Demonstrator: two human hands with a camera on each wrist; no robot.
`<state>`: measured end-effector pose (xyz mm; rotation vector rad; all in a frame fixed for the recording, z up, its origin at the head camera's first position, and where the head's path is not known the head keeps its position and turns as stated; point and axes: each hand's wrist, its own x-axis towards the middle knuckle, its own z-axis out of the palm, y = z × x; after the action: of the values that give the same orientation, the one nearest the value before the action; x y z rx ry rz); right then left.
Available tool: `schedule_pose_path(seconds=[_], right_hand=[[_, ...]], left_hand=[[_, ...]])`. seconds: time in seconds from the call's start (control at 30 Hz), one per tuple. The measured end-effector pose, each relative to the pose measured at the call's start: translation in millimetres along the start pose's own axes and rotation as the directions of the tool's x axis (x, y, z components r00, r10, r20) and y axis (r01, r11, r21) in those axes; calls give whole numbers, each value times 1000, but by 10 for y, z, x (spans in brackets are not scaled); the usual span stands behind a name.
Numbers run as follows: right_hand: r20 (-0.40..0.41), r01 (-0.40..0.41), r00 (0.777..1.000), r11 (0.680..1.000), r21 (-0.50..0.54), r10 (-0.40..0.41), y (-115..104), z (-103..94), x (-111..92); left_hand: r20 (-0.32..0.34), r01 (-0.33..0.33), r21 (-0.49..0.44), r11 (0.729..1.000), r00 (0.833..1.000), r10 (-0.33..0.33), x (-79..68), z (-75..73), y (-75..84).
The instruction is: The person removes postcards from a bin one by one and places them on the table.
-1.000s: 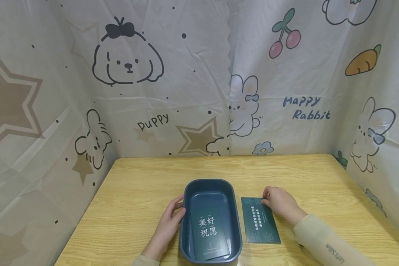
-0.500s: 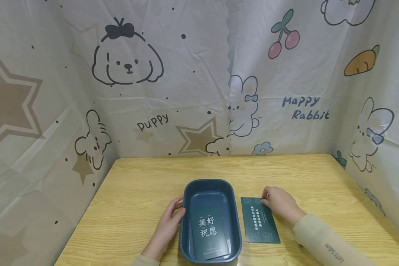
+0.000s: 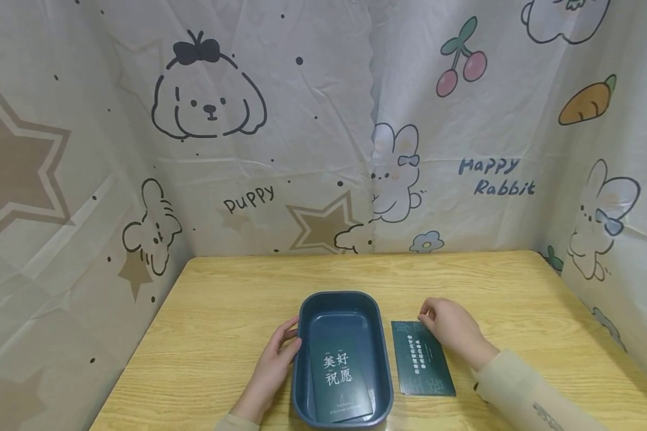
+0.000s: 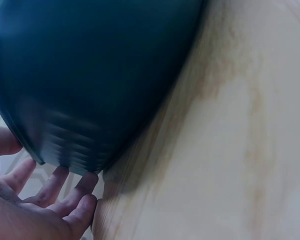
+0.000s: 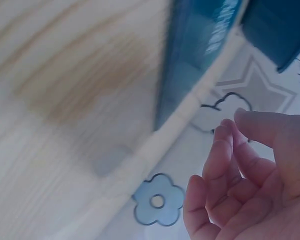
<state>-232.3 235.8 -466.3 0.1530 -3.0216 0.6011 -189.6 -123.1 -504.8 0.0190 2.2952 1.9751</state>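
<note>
A dark blue rectangular pan [image 3: 336, 305] stands on the table, with a green card [image 3: 341, 380] bearing white Chinese characters lying inside it. My left hand [image 3: 272, 359] touches the pan's left side; in the left wrist view its fingertips [image 4: 85, 185] rest against the outer wall near the rim. To the right of the pan, another green printed card [image 3: 423, 362] lies flat on the table. My right hand [image 3: 450, 326] hovers at that card's upper right corner. In the right wrist view its thumb and fingertips come close together, loosely bent, with nothing seen between them.
The wooden table [image 3: 232, 299] is enclosed by a pale curtain [image 3: 313, 137] printed with cartoon animals, stars and fruit. The curtain runs along the table's back edge and both sides.
My right hand has risen slightly and shifted a little left at the card's top corner. The card, the pan and my left hand stay in place.
</note>
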Motion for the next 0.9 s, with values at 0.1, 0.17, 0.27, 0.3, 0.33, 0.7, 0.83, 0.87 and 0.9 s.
schedule_pose_path(seconds=[0.1, 0.17, 0.27, 0.3, 0.33, 0.7, 0.83, 0.87, 0.9], right_hand=[[-29, 26, 999, 999, 28, -25, -100, -24, -38], [-45, 51, 998, 998, 49, -48, -166, -41, -66], [-70, 92, 994, 993, 73, -87, -255, -54, -96], [-76, 103, 992, 992, 78, -97, -281, -56, -102], [-81, 113, 991, 990, 83, -106, -305, -56, -106], [-112, 166, 982, 980, 110, -154, -531, 9, -53], [-127, 195, 975, 975, 108, -181, -647, 42, -32], [-123, 197, 975, 974, 110, -183, -681, 51, -28], [-114, 198, 976, 973, 116, -185, -716, 58, -23]], left_hand=[[-1, -1, 1, 1000, 1000, 1, -1, 4, -1], [0, -2, -1, 1000, 1000, 2, 1, 4, -4], [-4, -1, 0, 1000, 1000, 1, 4, 5, -7], [-6, 0, -1, 1000, 1000, 0, 2, 7, -7], [-7, 1, 0, 1000, 1000, -1, 4, 7, -7], [-20, 5, 5, 1000, 1000, -5, 7, 18, -8], [-19, 7, 8, 1000, 1000, -6, 6, 17, -3], [-20, 7, 8, 1000, 1000, -7, 4, 13, -1], [-20, 7, 7, 1000, 1000, -7, 2, 10, 0]])
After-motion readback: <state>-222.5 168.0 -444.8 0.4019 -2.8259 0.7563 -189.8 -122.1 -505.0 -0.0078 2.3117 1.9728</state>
